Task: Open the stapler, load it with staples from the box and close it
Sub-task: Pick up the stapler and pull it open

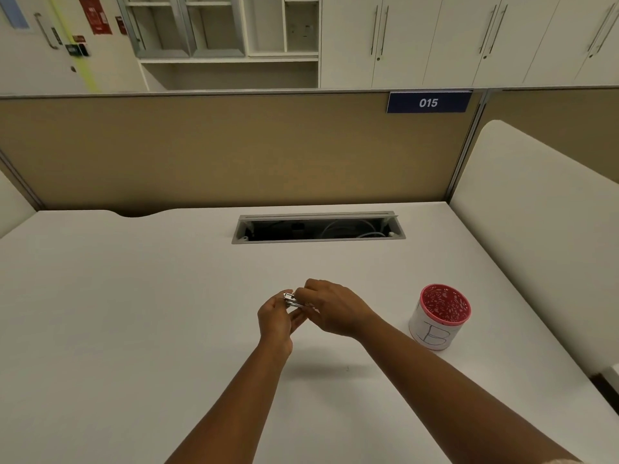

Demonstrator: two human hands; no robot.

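A small silvery metal stapler [292,300] is held above the white desk [134,313], near its middle. My left hand [276,321] grips it from below and the left. From the right, my right hand [330,309] closes its fingers over the stapler's right part. Most of the stapler is hidden by the fingers, and I cannot tell whether it is open. No staple box is visible.
A white cup with a red rim, marked "B" [440,318], stands to the right of my hands. An open cable tray [318,227] is set in the desk's far side. A tan partition [234,152] stands behind, and a white divider [536,229] on the right.
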